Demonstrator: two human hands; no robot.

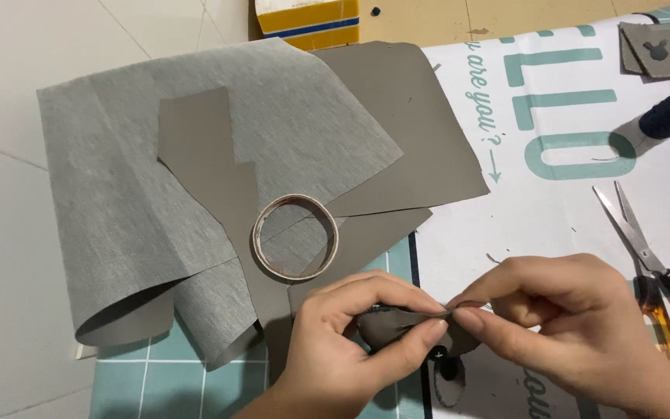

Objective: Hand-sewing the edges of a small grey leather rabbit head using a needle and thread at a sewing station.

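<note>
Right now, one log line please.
left hand: pinching grey piece | right hand: pinching same piece | tape ring: on fabric | scissors: right

Pale tiled floor point(9, 77) with thin grout lines, tan cardboard sheet point(428, 19) at top, even soft light

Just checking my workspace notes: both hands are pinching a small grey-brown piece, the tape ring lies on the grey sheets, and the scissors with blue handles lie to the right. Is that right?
Not quite: the scissors have amber-orange handles, not blue, as the head view shows. The rest holds: the left hand and right hand pinch the small grey-brown piece, the tape ring lies on the grey sheets, and the scissors lie to the right.
</note>
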